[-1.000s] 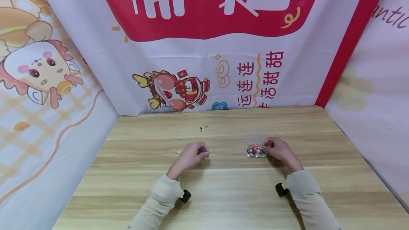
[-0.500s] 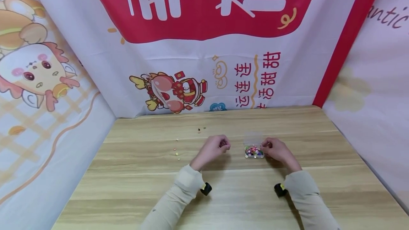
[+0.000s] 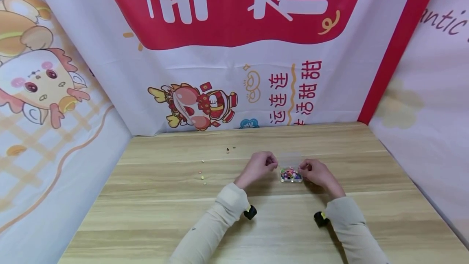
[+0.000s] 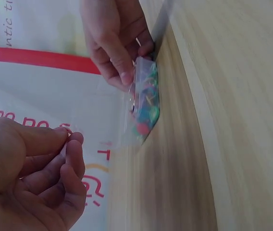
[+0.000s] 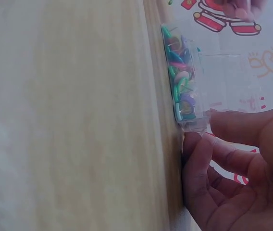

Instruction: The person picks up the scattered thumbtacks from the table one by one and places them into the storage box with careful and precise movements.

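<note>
A small clear plastic box [image 3: 291, 175] holds many coloured thumbtacks [image 5: 180, 79], and its transparent lid [image 5: 228, 77] stands raised at the back. My right hand [image 3: 318, 171] pinches the box's right end between thumb and fingers. Just left of the lid is my left hand [image 3: 261, 163], its fingers curled and the thumb tip close to the index tip. In the left wrist view, whether something tiny sits between those fingertips cannot be made out. The right wrist view shows only a bit of the left hand at the top, apart from the lid.
Several tiny loose pieces [image 3: 202, 177] lie scattered on the wooden table [image 3: 154, 199] to the left, and a dark one [image 3: 227, 149] is farther back. A printed cloth [image 3: 234, 60] hangs along the table's back edge, with more cloth at both sides.
My left hand has moved right across the table, from beside the loose pieces to the box's left side. My right hand has stayed at the box.
</note>
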`<move>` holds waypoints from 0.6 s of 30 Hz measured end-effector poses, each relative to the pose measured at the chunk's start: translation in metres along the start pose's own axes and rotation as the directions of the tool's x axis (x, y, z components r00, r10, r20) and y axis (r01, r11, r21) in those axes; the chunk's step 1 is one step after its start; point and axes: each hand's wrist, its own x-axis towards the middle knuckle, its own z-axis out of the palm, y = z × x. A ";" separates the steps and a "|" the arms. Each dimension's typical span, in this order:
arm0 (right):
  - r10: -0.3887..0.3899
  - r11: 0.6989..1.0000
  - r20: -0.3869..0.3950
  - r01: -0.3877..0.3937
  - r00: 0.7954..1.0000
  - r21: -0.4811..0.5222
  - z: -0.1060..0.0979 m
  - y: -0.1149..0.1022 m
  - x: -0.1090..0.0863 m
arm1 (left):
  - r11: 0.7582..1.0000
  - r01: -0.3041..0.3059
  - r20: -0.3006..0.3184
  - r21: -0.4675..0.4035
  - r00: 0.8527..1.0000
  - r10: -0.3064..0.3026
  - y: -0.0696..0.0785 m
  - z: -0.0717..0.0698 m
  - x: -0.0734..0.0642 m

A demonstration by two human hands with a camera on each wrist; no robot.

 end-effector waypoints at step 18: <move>-0.001 1.000 -0.010 0.001 1.000 -0.009 0.001 0.003 0.004 | 1.000 -0.005 0.021 -0.001 1.000 0.005 0.009 0.011 0.011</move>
